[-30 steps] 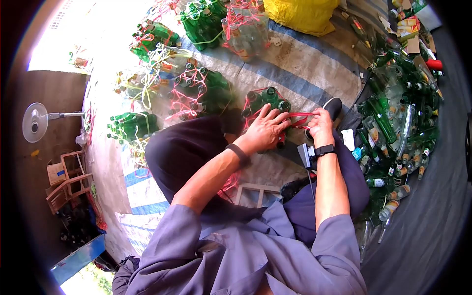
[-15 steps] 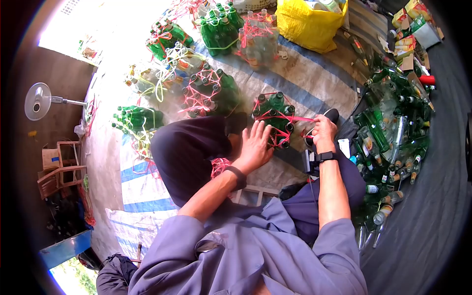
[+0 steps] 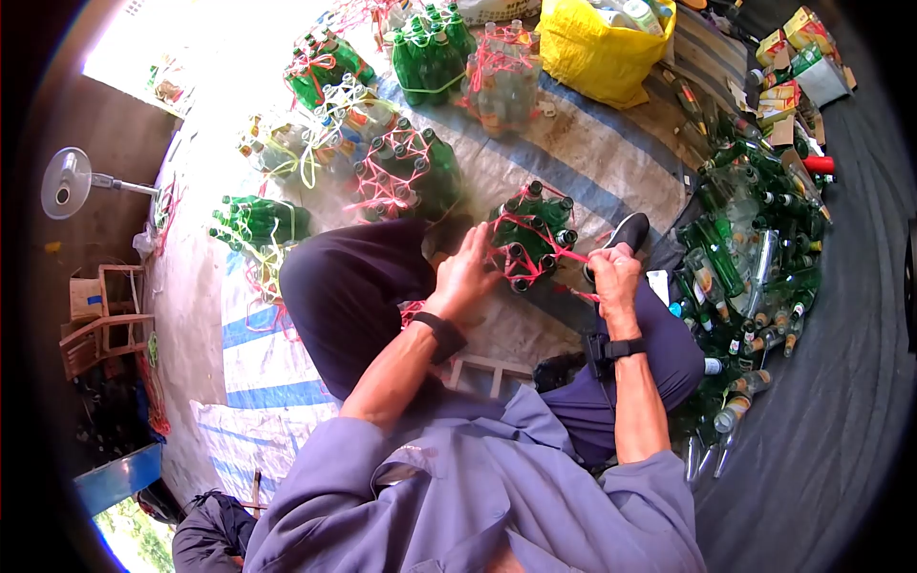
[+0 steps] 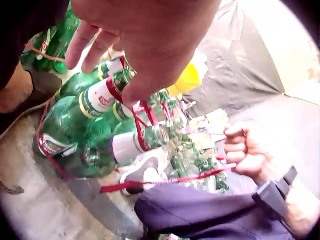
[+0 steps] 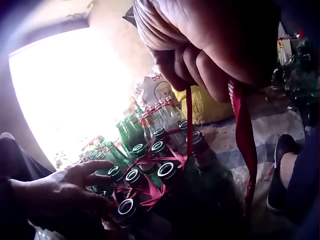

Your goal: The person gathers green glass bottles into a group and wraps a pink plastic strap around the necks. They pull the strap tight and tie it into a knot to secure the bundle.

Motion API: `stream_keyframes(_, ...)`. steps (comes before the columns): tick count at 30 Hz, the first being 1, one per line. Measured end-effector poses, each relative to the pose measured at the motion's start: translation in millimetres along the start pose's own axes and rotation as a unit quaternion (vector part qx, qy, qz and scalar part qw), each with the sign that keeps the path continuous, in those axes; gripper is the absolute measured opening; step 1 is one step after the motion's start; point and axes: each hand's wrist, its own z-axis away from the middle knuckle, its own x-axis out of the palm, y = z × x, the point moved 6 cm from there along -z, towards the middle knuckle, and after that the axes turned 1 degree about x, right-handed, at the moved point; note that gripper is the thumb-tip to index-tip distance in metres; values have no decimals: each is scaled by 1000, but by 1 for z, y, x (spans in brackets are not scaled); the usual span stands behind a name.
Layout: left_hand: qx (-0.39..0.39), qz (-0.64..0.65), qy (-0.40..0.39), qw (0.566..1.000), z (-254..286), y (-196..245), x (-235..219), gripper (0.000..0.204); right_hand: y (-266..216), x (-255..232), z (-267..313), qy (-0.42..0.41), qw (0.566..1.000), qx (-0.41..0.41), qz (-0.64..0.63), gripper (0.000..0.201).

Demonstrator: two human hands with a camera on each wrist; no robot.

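Note:
A bundle of green glass bottles [image 3: 523, 229] stands upright between the person's legs, with red plastic strap [image 4: 165, 183] wound around the necks and bodies. At the bundle's left side is the left hand [image 3: 465, 277], its fingers extended beside the bottle necks. The right hand [image 3: 616, 277] is a fist to the right of the bundle, gripping the strap. One length runs taut from this fist to the bottle necks, while a loose tail [image 5: 245, 135] hangs below it in the right wrist view.
Several tied bundles of green bottles [image 3: 430, 62] and clear bottles [image 3: 501, 86] stand ahead and left. A yellow sack [image 3: 602, 53] is at the back. Loose bottles [image 3: 755, 258] are heaped along the right. A shoe [image 3: 630, 232] lies close right of the bundle.
The left hand has gone from over the bottle tops to the bundle's left side. The right hand keeps its grip on the strap and has drawn slightly nearer the body.

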Motion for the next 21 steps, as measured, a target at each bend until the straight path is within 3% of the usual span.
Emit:
stream_keyframes(2,41,1,17,999,-2,3,-8,92,-18,10,30,-46,996,81,-6,9)
stream_keyframes(6,8,2,-21,1000,-6,-11,0,85,-2,17,56,-86,995,43,-19,8)
stream_keyframes(8,-11,12,28,999,-8,-20,-2,82,-3,16,65,-92,995,45,-17,7)
stream_keyframes(11,-44,5,34,998,-17,-32,1,83,-7,15,88,-104,993,53,22,6)
stream_keyframes(15,-4,39,61,997,-44,-16,-10,36,-10,16,110,-101,991,49,75,6)
stream_keyframes(16,-3,19,62,998,-50,-16,-10,37,-18,19,114,-104,989,42,98,6)
stream_keyframes(18,-31,-3,74,997,-58,-19,-12,38,-26,25,120,-108,978,9,181,9)
stream_keyframes(21,-113,8,38,993,-65,-29,-9,40,-17,32,119,-138,973,20,182,10)
